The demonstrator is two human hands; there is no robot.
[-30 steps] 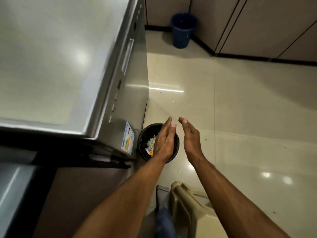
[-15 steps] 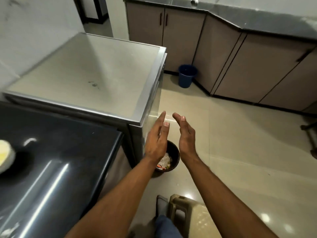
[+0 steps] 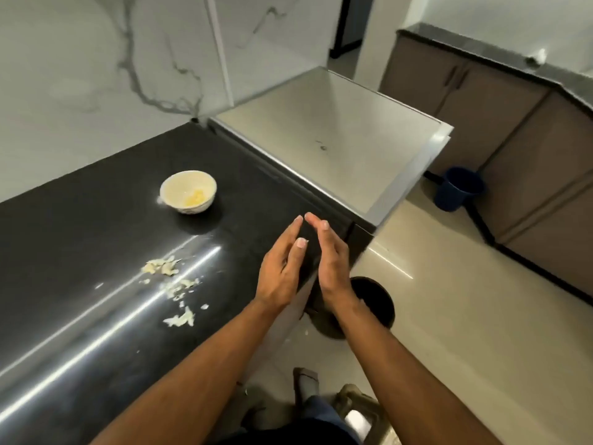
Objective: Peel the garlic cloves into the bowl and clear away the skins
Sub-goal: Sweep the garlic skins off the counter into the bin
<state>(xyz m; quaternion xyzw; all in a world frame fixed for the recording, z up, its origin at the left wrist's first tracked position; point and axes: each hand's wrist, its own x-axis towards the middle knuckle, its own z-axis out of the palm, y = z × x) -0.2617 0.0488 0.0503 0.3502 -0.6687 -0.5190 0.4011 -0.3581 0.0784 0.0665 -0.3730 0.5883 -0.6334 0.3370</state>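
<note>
Head view: your left hand (image 3: 282, 271) and right hand (image 3: 332, 264) are both released, fingers straight, palms facing, holding nothing, over the dark surface's (image 3: 80, 220) right edge. The bowl (image 3: 188, 191) stands far left; garlic skins (image 3: 170, 281) lie scattered nearer. A black bin (image 3: 375, 303) sits on the floor below.

Both bare forearms reach forward from the lower frame; the left hand (image 3: 282, 271) and right hand (image 3: 332, 264) face palm to palm, fingers straight, fingertips nearly meeting.
</note>
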